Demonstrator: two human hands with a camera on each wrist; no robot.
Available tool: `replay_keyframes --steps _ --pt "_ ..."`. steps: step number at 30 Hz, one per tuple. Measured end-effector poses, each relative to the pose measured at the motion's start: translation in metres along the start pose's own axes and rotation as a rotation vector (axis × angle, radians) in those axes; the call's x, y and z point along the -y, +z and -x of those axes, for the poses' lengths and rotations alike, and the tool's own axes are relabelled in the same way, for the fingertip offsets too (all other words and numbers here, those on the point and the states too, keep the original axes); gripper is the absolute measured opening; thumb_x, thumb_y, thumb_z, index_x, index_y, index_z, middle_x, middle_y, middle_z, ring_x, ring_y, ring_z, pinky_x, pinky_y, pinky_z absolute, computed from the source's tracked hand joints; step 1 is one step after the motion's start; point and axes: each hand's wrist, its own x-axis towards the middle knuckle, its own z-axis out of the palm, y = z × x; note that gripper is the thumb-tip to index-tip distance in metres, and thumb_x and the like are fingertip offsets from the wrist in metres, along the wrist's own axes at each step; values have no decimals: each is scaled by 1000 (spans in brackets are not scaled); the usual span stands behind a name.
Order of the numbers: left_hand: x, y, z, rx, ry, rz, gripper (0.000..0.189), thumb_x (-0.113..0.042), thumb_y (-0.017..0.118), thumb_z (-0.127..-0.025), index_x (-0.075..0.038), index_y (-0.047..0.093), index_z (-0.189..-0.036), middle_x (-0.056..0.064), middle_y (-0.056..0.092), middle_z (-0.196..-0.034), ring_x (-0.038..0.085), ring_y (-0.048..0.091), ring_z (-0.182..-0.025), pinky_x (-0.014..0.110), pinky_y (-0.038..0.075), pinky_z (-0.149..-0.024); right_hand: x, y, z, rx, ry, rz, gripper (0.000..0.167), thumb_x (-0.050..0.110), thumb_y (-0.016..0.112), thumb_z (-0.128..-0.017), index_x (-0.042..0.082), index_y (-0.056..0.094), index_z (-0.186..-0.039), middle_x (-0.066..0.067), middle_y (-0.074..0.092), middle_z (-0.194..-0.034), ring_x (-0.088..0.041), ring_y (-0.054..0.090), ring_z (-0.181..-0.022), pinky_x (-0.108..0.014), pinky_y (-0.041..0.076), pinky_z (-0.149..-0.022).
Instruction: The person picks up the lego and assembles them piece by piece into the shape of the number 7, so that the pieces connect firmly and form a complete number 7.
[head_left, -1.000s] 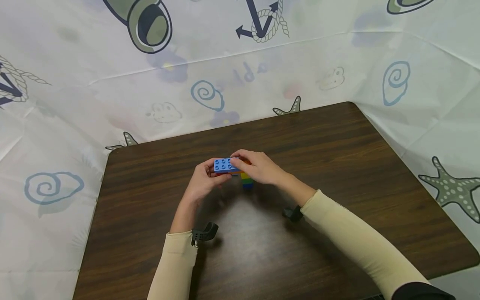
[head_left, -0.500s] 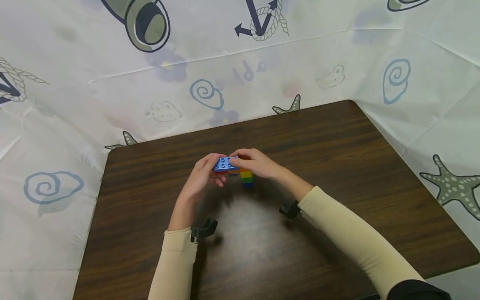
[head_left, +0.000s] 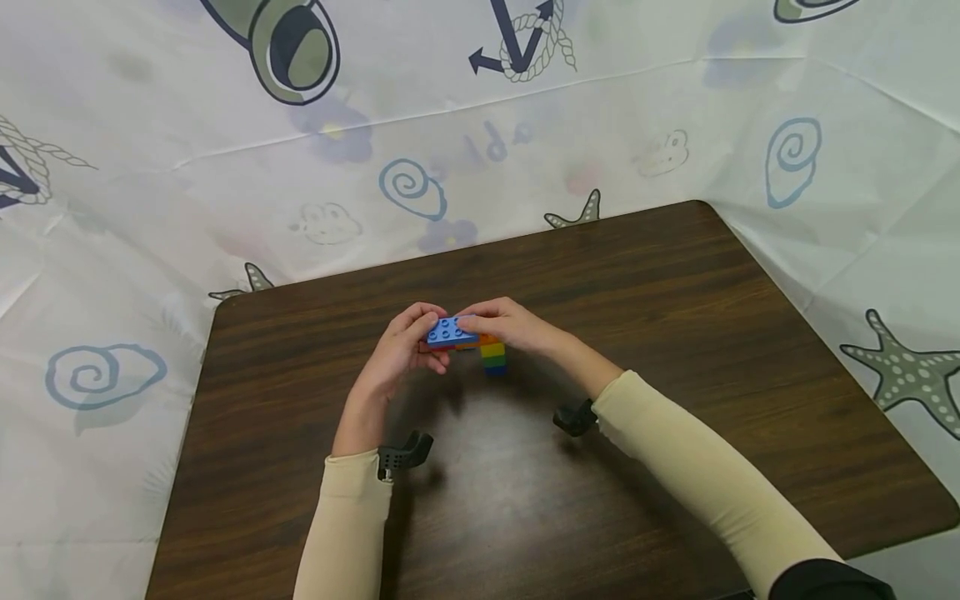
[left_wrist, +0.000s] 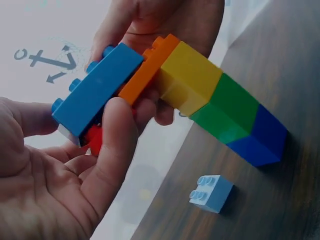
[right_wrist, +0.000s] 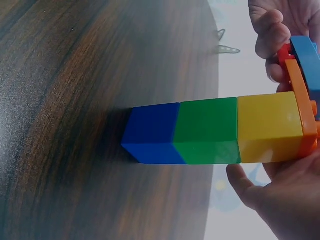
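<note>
A blue toy brick point(head_left: 448, 335) sits studs-up on a flat orange brick point(left_wrist: 150, 70), reaching out past its left end. Under the orange piece stands a column of yellow point(right_wrist: 270, 125), green point(right_wrist: 207, 131) and dark blue point(right_wrist: 152, 132) bricks, the dark blue one lowest, at the tabletop. My left hand point(head_left: 392, 357) grips the blue brick's left end, thumb on top and fingers below. A red brick point(left_wrist: 93, 139) shows beneath it, partly hidden by those fingers. My right hand point(head_left: 517, 325) holds the orange and blue bricks from the right, thumb over the blue studs.
A small light blue brick point(left_wrist: 216, 192) lies on the dark wood table point(head_left: 600, 275) near the column, seen in the left wrist view. A printed white cloth point(head_left: 480, 125) hangs behind the table. Each wrist carries a black camera mount point(head_left: 405, 454).
My left thumb has shifted from the blue brick's near side onto its top left end, and the fingers now show below. My right hand keeps nearly the same place.
</note>
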Motion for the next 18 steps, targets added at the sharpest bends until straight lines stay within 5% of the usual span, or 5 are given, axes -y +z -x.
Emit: replay_keyframes --steps 9,18 --pt "4 0 0 -53 -26 63 26 -26 46 -106 -3 46 -117 15 62 -77 17 62 -55 29 56 -55 0 0 -1 -8 11 4 36 23 52 -102 -2 63 -126 -13 66 -114 -26 57 -99 -32 48 -90" --pt "1 0 0 -39 -86 82 30 -28 52 -103 -3 47 -119 14 62 -82 17 63 -56 30 57 -58 -2 -1 -1 -24 -11 22 35 23 53 -102 1 65 -126 -11 67 -113 -26 57 -98 -32 49 -87"
